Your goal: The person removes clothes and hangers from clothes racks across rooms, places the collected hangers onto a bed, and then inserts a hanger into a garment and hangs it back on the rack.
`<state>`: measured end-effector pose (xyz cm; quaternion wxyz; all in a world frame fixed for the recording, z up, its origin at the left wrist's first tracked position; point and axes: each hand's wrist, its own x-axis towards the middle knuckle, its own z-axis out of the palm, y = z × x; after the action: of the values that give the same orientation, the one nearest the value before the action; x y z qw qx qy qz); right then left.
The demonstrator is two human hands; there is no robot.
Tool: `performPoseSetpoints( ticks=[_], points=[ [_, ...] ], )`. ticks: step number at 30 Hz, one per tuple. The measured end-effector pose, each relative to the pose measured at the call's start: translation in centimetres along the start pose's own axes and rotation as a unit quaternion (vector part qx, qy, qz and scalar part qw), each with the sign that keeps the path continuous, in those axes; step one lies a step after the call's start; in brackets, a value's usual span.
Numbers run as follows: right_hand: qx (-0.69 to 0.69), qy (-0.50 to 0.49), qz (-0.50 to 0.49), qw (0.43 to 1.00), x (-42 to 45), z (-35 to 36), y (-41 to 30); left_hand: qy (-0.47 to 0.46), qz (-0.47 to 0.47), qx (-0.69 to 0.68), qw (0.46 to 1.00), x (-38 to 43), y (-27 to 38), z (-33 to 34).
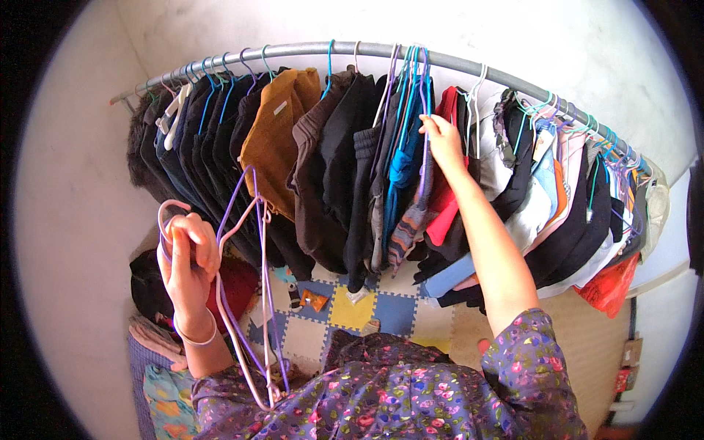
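In my left hand are a pink clothes hanger and a purple clothes hanger, held near their hooks, with no garment on them. My right hand is raised to the rail and pinches a purple hanger among several blue and purple ones that hang there. A bright blue knotted cloth and a striped knitted piece hang just below and left of that hand. To its right is a red garment. A mustard-brown garment hangs between my two hands.
A curved-looking metal rail carries many garments on hangers across the view. Below lie puzzle foam mats with an orange packet on them. Folded cloths are piled at lower left; a red plastic bag hangs at right.
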<state>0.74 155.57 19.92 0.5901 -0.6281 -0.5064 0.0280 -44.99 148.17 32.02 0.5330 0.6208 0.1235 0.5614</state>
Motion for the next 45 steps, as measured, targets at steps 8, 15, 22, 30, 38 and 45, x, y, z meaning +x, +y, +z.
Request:
performPoseSetpoints(
  ticks=[8, 15, 22, 30, 38, 45],
  points=[
    [0.135, 0.018, 0.153, 0.979, 3.3, -5.9, 0.3, -0.013, -0.033, 0.028, 0.999, 1.4, -1.9, 0.2],
    [0.035, -0.056, 0.118, 0.991, 2.2, 0.7, 0.4, -0.045, -0.044, 0.077, 0.995, 2.8, -3.9, 3.5],
    [-0.053, 0.132, 0.032, 0.989, 0.1, -6.9, 1.1, -0.108, -0.033, 0.062, 0.992, 4.2, -5.4, 7.1],
    [-0.148, 0.047, -0.090, 0.984, 0.4, -1.1, -3.4, -0.090, -0.065, 0.152, 0.982, 5.8, -12.1, 12.2],
    [-0.078, 0.023, 0.068, 0.994, 5.3, -1.5, 2.0, -0.137, -0.108, 0.012, 0.985, 3.3, -15.2, 16.6],
    [0.188, 0.054, 0.192, 0.962, 4.1, -7.7, -2.7, -0.078, -0.131, -0.030, 0.988, 6.1, -16.8, 14.1]
  ],
)
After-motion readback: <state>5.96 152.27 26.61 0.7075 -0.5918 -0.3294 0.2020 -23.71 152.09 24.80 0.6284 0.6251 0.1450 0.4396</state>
